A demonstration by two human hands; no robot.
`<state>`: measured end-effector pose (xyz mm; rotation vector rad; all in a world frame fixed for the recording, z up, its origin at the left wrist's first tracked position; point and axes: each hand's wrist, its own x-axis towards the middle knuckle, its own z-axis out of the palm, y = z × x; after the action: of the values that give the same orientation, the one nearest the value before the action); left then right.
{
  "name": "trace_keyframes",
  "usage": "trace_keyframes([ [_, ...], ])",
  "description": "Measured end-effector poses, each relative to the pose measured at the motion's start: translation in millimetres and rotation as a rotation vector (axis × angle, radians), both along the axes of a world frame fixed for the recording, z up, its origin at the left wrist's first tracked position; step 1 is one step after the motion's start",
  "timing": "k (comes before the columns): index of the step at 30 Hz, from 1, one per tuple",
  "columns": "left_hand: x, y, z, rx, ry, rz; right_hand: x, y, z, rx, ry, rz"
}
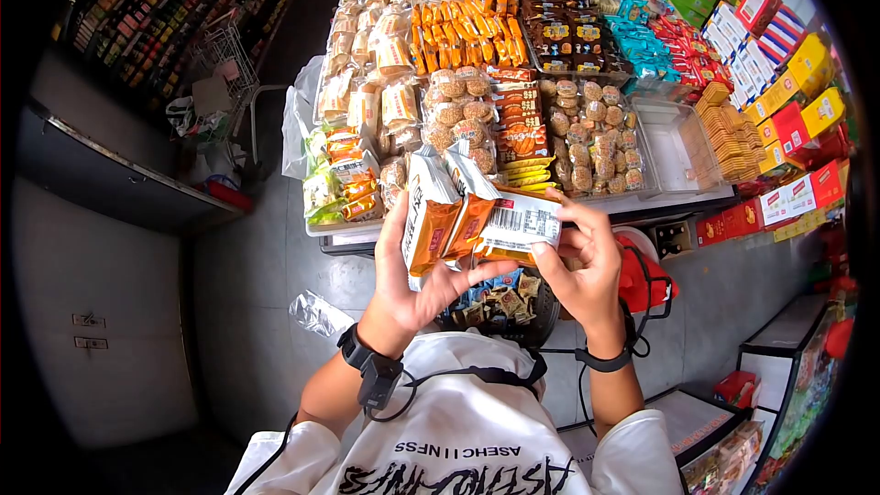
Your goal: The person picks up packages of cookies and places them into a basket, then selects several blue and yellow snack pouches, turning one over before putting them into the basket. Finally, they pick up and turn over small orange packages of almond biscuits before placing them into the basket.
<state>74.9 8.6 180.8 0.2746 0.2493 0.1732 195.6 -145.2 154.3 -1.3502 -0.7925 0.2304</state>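
Note:
My left hand (403, 280) holds two upright orange and silver-white snack packets (433, 220), thumb on their left side and fingers beneath. My right hand (587, 261) pinches the end of another snack packet (518, 223), its barcode side facing up. All of these packets meet in the middle, in front of my chest. Just beyond them, sesame-covered round cakes (458, 110) in clear bags and yellow-wrapped sticks (529, 172) lie on the display. More orange and white packets (353, 170) sit at its left front corner. Below my hands, a dark round container (541, 316) holds small wrapped pieces.
The display carries orange packs (463, 32), brown packs (522, 119) and a clear bin (678, 137). Boxes (793, 197) line the right side. A shopping cart (229, 64) stands at the left back. Crumpled clear plastic (316, 313) lies on the floor.

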Motion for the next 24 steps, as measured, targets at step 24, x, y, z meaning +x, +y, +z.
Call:
trace_keyframes([
  [24,-1.8,7.1,-6.4,0.032,0.036,0.010,-2.6,-1.2,-7.0,0.093,0.172,0.132],
])
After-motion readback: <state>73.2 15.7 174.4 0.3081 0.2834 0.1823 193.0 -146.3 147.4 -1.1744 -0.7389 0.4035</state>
